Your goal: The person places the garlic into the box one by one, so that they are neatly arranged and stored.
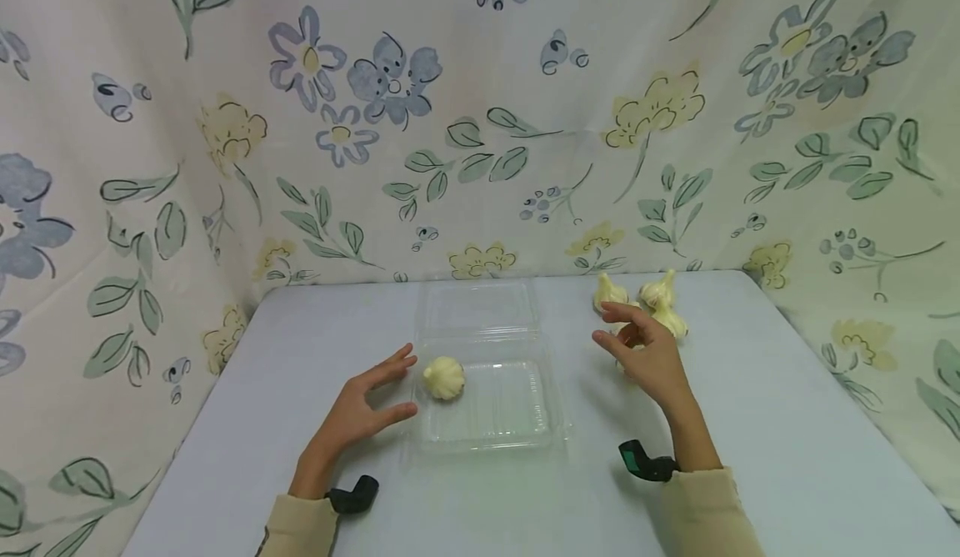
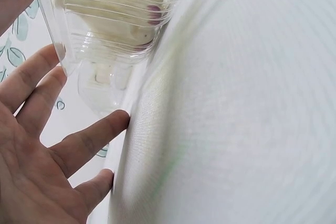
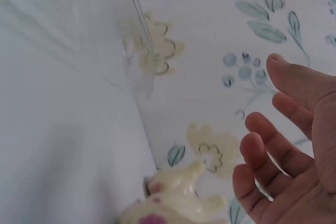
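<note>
A clear plastic clamshell box (image 1: 487, 440) lies with its lid (image 1: 477, 307) folded back on the white table. One garlic bulb (image 1: 444, 378) sits in its left part; through the box wall in the left wrist view the garlic bulb (image 2: 118, 14) shows purple patches. My left hand (image 1: 367, 403) is at the box's left side, fingers spread, fingertips (image 2: 55, 51) at the box edge. Over on the right, my right hand (image 1: 645, 353) hovers by a group of garlic bulbs (image 1: 658, 290), fingers loosely bent and nothing between them. It partly hides some of those bulbs.
The white table (image 1: 787, 424) reaches back to a floral cloth (image 1: 480, 123) hanging behind and at both sides. Each wrist wears a black camera mount (image 1: 352, 496). Garlic bulbs (image 3: 173, 198) also show low in the right wrist view.
</note>
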A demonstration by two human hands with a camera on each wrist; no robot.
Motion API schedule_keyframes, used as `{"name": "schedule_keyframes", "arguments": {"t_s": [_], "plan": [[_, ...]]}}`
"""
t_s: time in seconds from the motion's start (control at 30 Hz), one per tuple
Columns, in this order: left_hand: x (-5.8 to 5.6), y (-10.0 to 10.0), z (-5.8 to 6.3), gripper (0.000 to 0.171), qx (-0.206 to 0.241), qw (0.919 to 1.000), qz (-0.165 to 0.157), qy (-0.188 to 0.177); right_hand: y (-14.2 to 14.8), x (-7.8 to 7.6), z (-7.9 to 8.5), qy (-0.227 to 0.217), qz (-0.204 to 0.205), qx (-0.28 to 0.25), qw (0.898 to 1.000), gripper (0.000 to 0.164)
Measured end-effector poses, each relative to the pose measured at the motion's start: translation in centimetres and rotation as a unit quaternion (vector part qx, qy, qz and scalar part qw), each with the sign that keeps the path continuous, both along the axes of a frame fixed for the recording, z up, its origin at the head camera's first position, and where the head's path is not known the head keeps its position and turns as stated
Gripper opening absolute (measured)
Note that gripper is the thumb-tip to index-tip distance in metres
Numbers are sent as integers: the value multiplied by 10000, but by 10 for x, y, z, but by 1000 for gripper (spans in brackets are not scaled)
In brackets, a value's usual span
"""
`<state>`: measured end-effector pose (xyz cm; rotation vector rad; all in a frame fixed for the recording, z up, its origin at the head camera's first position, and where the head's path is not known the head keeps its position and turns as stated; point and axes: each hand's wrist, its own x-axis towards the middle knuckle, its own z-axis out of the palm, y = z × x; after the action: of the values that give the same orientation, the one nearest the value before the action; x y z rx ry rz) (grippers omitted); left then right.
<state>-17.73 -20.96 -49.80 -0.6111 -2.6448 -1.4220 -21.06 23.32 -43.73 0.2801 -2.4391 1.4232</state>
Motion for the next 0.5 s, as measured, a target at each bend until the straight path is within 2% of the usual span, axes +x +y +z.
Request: {"name": "schedule_keyframes", "arguments": {"t_s": [0.1,0.23,0.5], "plan": [[0,0,0,68,-2,10000,6,28,11,1,-1,134,-338,94,9993,44],[-1,-1,0,67,-14,10000,31,33,25,3,-5,28,-662,397,9970,43],[0,0,1,68,-1,10000,-2,17,51,7,-13,-335,-916,693,9928,48]]}}
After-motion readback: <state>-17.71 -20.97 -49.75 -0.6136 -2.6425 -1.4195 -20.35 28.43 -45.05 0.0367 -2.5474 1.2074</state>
